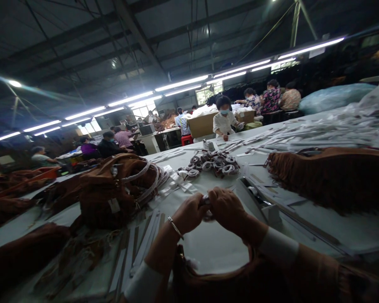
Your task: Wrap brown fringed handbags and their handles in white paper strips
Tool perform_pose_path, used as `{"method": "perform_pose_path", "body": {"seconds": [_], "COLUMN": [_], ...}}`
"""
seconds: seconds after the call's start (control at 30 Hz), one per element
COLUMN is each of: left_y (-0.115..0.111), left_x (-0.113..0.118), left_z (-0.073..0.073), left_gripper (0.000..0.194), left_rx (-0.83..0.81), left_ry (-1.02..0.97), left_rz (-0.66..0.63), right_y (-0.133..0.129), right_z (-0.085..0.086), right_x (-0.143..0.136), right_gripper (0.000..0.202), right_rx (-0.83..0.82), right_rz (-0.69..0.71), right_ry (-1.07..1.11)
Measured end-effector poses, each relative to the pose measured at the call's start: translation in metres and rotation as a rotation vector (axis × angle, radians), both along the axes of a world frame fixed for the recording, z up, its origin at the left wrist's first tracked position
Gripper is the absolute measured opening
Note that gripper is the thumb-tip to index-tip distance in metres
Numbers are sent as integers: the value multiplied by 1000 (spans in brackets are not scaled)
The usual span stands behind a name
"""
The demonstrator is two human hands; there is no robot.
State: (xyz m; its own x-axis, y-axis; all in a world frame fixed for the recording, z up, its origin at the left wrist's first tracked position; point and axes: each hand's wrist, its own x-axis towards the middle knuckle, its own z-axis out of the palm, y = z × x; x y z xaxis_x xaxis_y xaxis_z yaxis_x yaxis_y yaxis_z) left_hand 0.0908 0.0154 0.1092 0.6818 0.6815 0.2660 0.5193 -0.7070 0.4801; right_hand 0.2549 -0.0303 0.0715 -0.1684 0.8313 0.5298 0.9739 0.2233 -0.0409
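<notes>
My left hand and my right hand meet in front of me, fingers closed on a small wrapped strap. It looks whitish and brown, and the fingers hide most of it. Below my forearms lies a dark brown bag, close to my body. Just beyond the hands is a heap of coiled, white-wrapped straps. A tape dispenser stands to the right of my right hand.
A brown handbag with wrapped handles sits at left; a fringed brown bag lies at right. Flat strips lie by my left forearm. Long white-wrapped straps cover the table's far right. A co-worker is across the table.
</notes>
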Motion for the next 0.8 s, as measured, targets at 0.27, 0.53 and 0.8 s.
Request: {"method": "perform_pose_path", "body": {"seconds": [0.27,0.53,0.8], "left_y": [-4,-3,-7], "left_x": [-10,-25,-30], "left_z": [-8,-8,-7], "left_gripper": [16,23,23], "left_rx": [-2,-79,-117], "left_ry": [-68,-91,-134], "left_rz": [1,-16,49], "right_y": [-3,18,19], "right_z": [20,12,13], "right_x": [17,36,36], "right_gripper": [25,34,40], "right_rx": [-128,-264,-200], "right_rz": [302,510,628], "right_ry": [120,414,464]}}
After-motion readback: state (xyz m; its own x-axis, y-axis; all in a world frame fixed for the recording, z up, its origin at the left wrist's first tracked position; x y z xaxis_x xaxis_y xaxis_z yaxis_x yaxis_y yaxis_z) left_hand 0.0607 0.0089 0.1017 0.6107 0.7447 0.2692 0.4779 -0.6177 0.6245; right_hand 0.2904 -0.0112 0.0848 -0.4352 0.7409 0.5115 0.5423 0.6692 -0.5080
